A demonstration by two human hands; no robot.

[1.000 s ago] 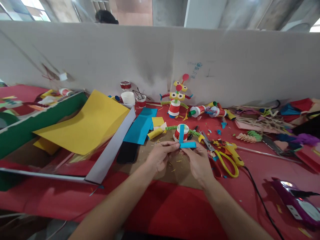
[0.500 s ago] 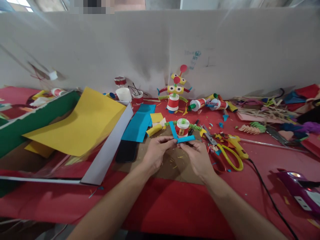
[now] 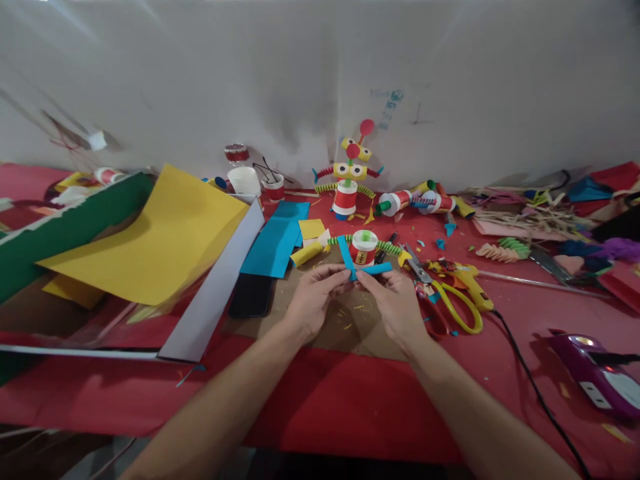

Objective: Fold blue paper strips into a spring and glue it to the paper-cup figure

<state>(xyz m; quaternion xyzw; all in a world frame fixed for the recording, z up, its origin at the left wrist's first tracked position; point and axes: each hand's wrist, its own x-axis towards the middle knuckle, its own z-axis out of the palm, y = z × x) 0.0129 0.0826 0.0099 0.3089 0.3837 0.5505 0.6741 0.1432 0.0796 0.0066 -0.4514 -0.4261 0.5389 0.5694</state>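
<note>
A folded blue paper strip (image 3: pixel 346 255) forms a V between my hands, one leg pointing up and the other out to the right. My left hand (image 3: pixel 320 293) pinches it at the corner from the left. Fingers of my right hand (image 3: pixel 393 300) close on the same corner from the right. Just behind stands a red and white paper cup (image 3: pixel 364 248) with springy green paper arms. A rolled yellow paper tube (image 3: pixel 307 254) lies to its left. Brown cardboard (image 3: pixel 350 333) with small yellow scraps lies under my hands.
Yellow-handled scissors (image 3: pixel 457 307) and a yellow glue gun (image 3: pixel 470 287) with a black cord lie to the right. A purple power strip (image 3: pixel 595 373) sits further right. At left are a box (image 3: pixel 210 293) holding yellow paper, blue paper (image 3: pixel 277 240) and a phone (image 3: pixel 250 295). A cup figure (image 3: pixel 345 199) stands behind.
The right leg of the blue strip now tilts up a little, and my right fingers have shifted left to the corner. The camera view has tipped slightly downward.
</note>
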